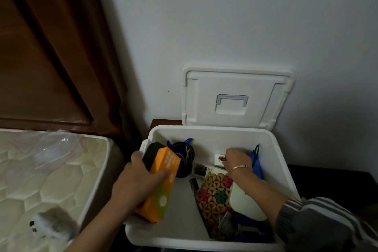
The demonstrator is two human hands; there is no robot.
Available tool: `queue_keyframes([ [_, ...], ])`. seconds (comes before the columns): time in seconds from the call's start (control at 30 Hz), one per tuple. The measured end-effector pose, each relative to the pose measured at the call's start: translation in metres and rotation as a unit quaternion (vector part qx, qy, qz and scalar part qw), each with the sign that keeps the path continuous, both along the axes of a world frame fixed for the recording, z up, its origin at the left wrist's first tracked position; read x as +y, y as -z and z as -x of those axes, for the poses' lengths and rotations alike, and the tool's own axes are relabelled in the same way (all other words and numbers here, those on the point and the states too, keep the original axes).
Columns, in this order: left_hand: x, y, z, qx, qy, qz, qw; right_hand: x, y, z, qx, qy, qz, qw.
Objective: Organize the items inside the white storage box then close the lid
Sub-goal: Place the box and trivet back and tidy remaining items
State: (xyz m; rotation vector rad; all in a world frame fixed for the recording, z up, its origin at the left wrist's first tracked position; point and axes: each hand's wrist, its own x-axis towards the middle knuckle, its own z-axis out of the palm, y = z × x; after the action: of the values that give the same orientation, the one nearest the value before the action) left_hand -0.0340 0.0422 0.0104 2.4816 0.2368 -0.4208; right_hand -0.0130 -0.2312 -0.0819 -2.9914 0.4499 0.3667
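A quilted mattress (51, 180) lies at the left edge. Next to it, the left hand (141, 182) grips an orange carton (163, 186) – fingers and thumb wrapped round it – tilted over the left rim of the white storage box (184, 241). Inside the box a black comb (194, 185) lies just beside a colourful woven mat (214, 196). The right hand (237, 160) reaches to the box's back, fingers bent downward – whether it pinches anything, I cannot tell. A blue bag (256, 164) sits just right of it. The lid (235, 96) stands open against the wall.
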Motion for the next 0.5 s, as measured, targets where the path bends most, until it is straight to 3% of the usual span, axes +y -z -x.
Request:
queue_keyframes([
  [0.13, -0.031, 0.003, 0.009, -0.030, 0.038, -0.178, 0.983, -0.008, -0.018, 0.014, -0.098, -0.019, -0.112, 0.989],
  [0.23, -0.050, 0.014, 0.015, -0.039, 0.027, -0.261, 0.964, -0.019, -0.032, 0.035, -0.170, -0.030, -0.156, 0.972],
  [0.37, -0.067, 0.032, 0.020, -0.058, 0.026, -0.324, 0.944, -0.049, -0.042, 0.067, -0.254, -0.020, -0.145, 0.956],
  [0.5, -0.074, 0.050, 0.027, -0.042, 0.006, -0.346, 0.937, -0.073, -0.034, 0.085, -0.232, -0.009, -0.135, 0.963],
])
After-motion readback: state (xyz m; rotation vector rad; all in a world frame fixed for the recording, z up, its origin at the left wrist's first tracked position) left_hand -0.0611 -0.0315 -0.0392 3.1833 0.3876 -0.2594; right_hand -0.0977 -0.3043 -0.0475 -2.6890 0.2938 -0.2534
